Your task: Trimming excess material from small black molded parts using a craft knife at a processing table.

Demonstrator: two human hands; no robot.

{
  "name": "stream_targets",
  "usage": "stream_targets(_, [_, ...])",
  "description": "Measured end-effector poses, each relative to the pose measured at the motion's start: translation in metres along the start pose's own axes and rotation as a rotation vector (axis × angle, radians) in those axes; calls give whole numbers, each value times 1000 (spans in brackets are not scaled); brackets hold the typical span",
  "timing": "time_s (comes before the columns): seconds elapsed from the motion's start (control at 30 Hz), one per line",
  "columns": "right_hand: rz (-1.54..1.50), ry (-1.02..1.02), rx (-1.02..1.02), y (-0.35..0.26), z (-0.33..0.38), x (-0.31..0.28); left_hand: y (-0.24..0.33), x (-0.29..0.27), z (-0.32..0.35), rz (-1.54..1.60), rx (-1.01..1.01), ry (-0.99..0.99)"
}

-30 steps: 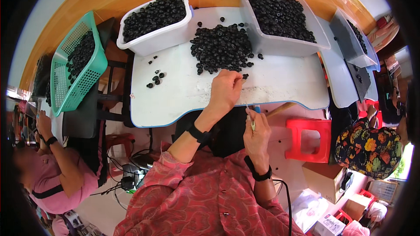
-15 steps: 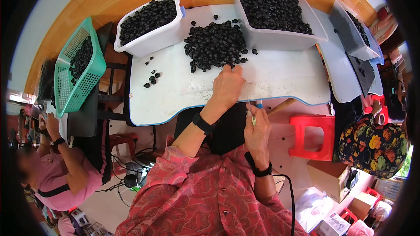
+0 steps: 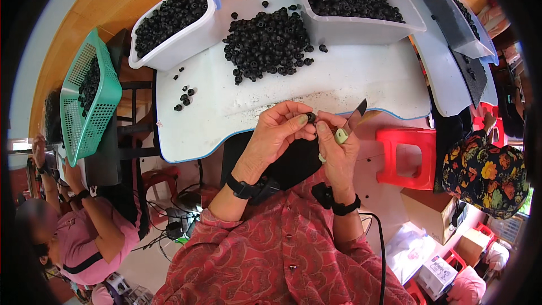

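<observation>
My left hand (image 3: 278, 131) pinches one small black round fruit (image 3: 310, 117) between its fingertips, just off the near edge of the white table (image 3: 350, 87). My right hand (image 3: 340, 148) touches the same fruit with its fingertips and grips a small knife (image 3: 350, 124) with a pale green handle, blade pointing up and away. A heap of the same black fruits (image 3: 266, 42) lies on the table beyond my hands.
White tubs of black fruits stand at the back left (image 3: 172, 25) and back right (image 3: 353, 0). A green mesh basket (image 3: 87, 99) hangs at the left. A red stool (image 3: 409, 155) is on the right. Another person in pink (image 3: 84, 237) sits lower left, one in floral cloth (image 3: 485, 172) right.
My left hand came back from the heap with one fruit and met my right hand at the table's near edge. The knife hand rose toward it. The view shifted closer.
</observation>
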State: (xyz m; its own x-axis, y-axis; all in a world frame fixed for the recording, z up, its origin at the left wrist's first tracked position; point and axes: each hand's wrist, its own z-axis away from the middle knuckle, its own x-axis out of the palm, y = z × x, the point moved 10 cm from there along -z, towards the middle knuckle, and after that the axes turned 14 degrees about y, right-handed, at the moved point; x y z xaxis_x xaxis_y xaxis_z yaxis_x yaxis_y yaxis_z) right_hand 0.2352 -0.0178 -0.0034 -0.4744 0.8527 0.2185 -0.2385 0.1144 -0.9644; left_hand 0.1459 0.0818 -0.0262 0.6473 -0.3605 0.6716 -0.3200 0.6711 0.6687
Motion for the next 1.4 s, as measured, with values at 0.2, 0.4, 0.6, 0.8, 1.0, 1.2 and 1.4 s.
stream_targets(0.2, [82,-16,3,2,-2,3,-6,-1,8,30,-13,-18])
stream_targets(0.4, [61,-38,30,10,-2,1,-8,-7,12,14,-13,44])
stream_targets(0.6, [66,-30,96,16,-1,4,-11,-14,9,-9,-29,73])
stream_targets(0.8, [125,-49,109,17,0,7,-9,-14,10,14,-7,49])
stream_targets(1.0, [112,-67,115,14,1,12,-4,-15,14,3,5,77])
stream_targets(1.2, [131,-172,108,16,7,22,-6,-16,17,164,-46,15])
stream_targets(1.4, [547,-187,-604,-24,23,41,-1,-20,20,202,-29,35])
